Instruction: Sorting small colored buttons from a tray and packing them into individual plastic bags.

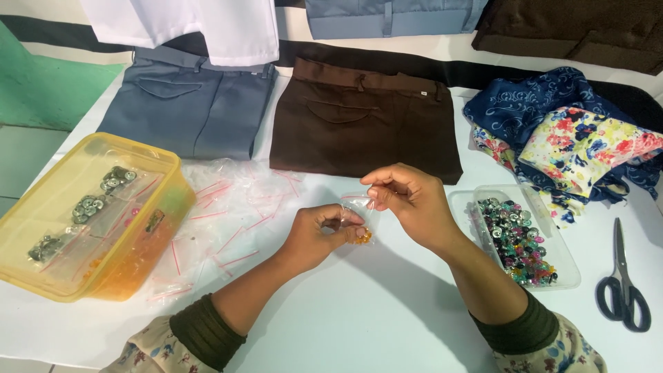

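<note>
My left hand and my right hand meet over the middle of the white table. Between them they hold a small clear plastic bag with a few orange beads at its bottom. My left fingers pinch the bag's lower part; my right fingertips pinch its top edge. A pile of empty clear zip bags with red strips lies just left of my left hand.
A yellow plastic box with bagged metal buttons stands at the left. A clear tray of coloured buttons sits at the right, with black-handled scissors beyond it. Folded grey-blue trousers, brown trousers and floral fabric lie at the back.
</note>
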